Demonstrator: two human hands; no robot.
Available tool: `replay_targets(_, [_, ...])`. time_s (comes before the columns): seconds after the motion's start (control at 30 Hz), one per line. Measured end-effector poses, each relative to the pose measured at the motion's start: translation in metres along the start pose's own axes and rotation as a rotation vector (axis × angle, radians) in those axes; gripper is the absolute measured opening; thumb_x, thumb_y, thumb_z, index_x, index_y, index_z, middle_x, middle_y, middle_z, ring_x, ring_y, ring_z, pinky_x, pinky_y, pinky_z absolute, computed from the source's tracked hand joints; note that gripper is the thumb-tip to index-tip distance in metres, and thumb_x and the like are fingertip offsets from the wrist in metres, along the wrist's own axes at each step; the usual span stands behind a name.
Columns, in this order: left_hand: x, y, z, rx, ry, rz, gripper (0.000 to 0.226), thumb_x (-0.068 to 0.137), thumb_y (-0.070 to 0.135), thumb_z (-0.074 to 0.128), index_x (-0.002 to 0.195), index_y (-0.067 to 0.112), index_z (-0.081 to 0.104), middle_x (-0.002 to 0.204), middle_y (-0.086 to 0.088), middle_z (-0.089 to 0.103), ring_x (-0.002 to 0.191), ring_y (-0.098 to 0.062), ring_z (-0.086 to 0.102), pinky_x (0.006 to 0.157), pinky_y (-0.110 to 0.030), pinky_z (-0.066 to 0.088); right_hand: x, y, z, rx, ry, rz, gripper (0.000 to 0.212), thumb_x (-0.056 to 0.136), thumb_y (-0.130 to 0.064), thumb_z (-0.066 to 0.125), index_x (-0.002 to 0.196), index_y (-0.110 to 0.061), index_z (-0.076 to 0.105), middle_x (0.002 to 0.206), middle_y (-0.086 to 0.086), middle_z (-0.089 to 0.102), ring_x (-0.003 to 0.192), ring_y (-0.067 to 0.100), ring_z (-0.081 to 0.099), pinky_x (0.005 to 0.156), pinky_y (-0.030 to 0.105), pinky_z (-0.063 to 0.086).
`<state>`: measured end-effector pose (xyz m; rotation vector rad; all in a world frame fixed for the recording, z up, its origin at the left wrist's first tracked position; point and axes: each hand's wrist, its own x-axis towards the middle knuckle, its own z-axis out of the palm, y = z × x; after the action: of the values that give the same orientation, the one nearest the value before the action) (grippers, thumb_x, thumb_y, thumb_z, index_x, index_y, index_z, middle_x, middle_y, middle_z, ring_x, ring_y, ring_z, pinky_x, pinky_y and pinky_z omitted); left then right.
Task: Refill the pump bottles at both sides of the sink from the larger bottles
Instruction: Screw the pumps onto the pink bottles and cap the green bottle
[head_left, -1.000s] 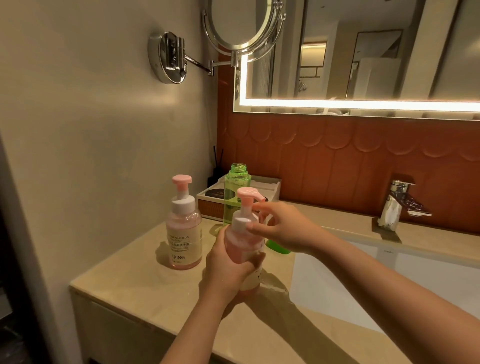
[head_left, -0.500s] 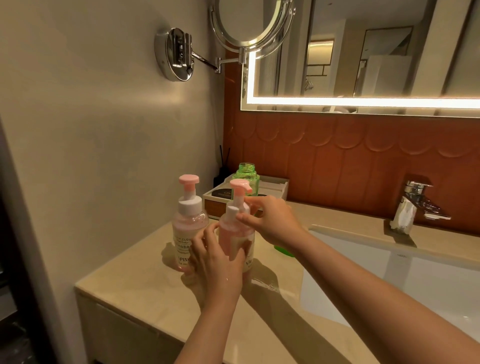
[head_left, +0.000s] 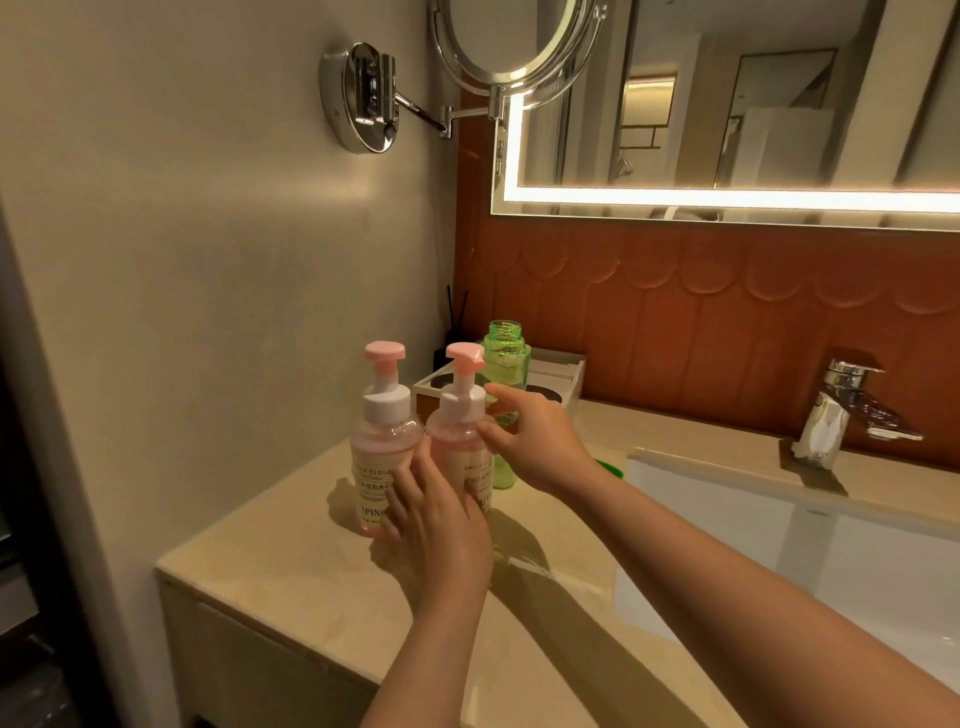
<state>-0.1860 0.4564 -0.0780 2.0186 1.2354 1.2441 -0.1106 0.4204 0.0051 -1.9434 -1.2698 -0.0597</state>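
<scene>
Two pink pump bottles stand side by side on the beige counter (head_left: 291, 561), left of the sink. The left pump bottle (head_left: 382, 441) is untouched. My left hand (head_left: 441, 525) lies against the lower front of the right pump bottle (head_left: 457, 410), its fingers straight and pointing up between the two bottles. At that bottle's shoulder my right hand (head_left: 535, 441) touches it with loosely extended fingers. Just behind stands a larger green bottle (head_left: 506, 353) with its neck uncapped. A green cap (head_left: 609, 467) lies on the counter behind my right wrist.
A shallow tray box (head_left: 556, 374) and a reed diffuser (head_left: 457, 322) stand at the back corner. The white sink (head_left: 779, 545) with a chrome faucet (head_left: 841, 410) is to the right. A swing-arm mirror (head_left: 514, 41) juts from the left wall overhead.
The right pump bottle has been moved left and back until it stands beside the other one. My left hand's grip has loosened to straight fingers, and my right hand has slid from the pump head to the shoulder.
</scene>
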Motion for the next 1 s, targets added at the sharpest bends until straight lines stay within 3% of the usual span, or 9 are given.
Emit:
replay_targets(0.13, [0.006, -0.004, 0.0, 0.029, -0.007, -0.02, 0.068, 0.084, 0.021, 0.065, 0.142, 0.019, 0.03, 0.143, -0.008, 0.035, 0.133, -0.028, 0.033, 0.108, -0.049, 0.028, 0.001, 0.005, -0.003, 0.042, -0.012, 0.031, 0.038, 0.091, -0.021, 0.057, 0.128, -0.015, 0.054, 0.121, 0.005, 0.062, 0.101, 0.019, 0.062, 0.09, 0.04, 0.052])
replay_targets(0.23, [0.008, -0.006, 0.001, 0.06, -0.015, -0.015, 0.071, 0.085, 0.025, 0.065, 0.143, 0.02, 0.027, 0.144, -0.008, 0.033, 0.133, -0.029, 0.032, 0.109, -0.05, 0.027, 0.01, 0.012, -0.013, 0.012, 0.185, 0.04, 0.02, 0.09, -0.019, 0.059, 0.107, -0.011, 0.063, 0.102, 0.003, 0.065, 0.094, 0.016, 0.06, 0.083, 0.031, 0.052])
replay_targets(0.3, [0.008, -0.008, 0.002, 0.074, -0.018, -0.009, 0.072, 0.084, 0.026, 0.066, 0.143, 0.02, 0.026, 0.143, -0.008, 0.033, 0.133, -0.028, 0.033, 0.109, -0.049, 0.028, 0.018, 0.019, -0.019, 0.011, 0.29, 0.055, 0.017, 0.087, -0.023, 0.063, 0.099, -0.013, 0.058, 0.097, 0.001, 0.06, 0.092, 0.016, 0.057, 0.077, 0.027, 0.049])
replay_targets(0.4, [0.009, -0.01, 0.001, 0.058, 0.014, 0.002, 0.069, 0.083, 0.028, 0.067, 0.141, 0.019, 0.031, 0.142, -0.009, 0.037, 0.13, -0.028, 0.036, 0.107, -0.047, 0.031, 0.036, 0.026, -0.024, 0.071, 0.295, 0.119, 0.042, 0.082, -0.03, 0.068, 0.117, -0.016, 0.049, 0.119, 0.004, 0.05, 0.108, 0.017, 0.05, 0.088, 0.029, 0.046])
replay_targets(0.57, [0.007, -0.007, 0.005, 0.034, 0.053, 0.027, 0.063, 0.079, 0.033, 0.07, 0.132, 0.01, 0.044, 0.132, -0.015, 0.049, 0.12, -0.032, 0.047, 0.098, -0.047, 0.039, 0.064, 0.026, -0.026, 0.12, 0.151, 0.178, 0.083, 0.078, -0.034, 0.073, 0.144, -0.018, 0.024, 0.147, 0.008, 0.033, 0.132, 0.025, 0.037, 0.105, 0.041, 0.039])
replay_targets(0.73, [0.008, -0.009, 0.011, 0.063, 0.107, 0.129, 0.064, 0.065, 0.025, 0.083, 0.118, 0.004, 0.054, 0.113, -0.021, 0.06, 0.098, -0.039, 0.061, 0.079, -0.051, 0.05, 0.079, 0.033, -0.018, 0.158, 0.03, 0.188, 0.084, 0.078, -0.03, 0.074, 0.144, -0.016, 0.025, 0.139, 0.008, 0.046, 0.119, 0.023, 0.052, 0.096, 0.038, 0.047])
replay_targets(0.9, [0.007, -0.008, 0.01, -0.001, 0.119, 0.152, 0.056, 0.072, 0.025, 0.079, 0.117, 0.005, 0.054, 0.112, -0.02, 0.059, 0.098, -0.037, 0.059, 0.08, -0.05, 0.049, 0.074, 0.044, -0.018, 0.107, 0.122, 0.162, 0.068, 0.077, -0.036, 0.072, 0.134, -0.014, 0.042, 0.123, 0.005, 0.059, 0.105, 0.02, 0.06, 0.088, 0.041, 0.053])
replay_targets(1.0, [0.006, -0.009, 0.007, -0.068, 0.14, 0.2, 0.053, 0.076, 0.026, 0.075, 0.119, 0.006, 0.052, 0.113, -0.017, 0.056, 0.099, -0.033, 0.056, 0.081, -0.046, 0.047, 0.065, 0.044, -0.027, 0.152, 0.233, 0.102, 0.063, 0.081, -0.033, 0.07, 0.134, -0.012, 0.044, 0.122, 0.003, 0.058, 0.101, 0.013, 0.057, 0.074, 0.022, 0.051])
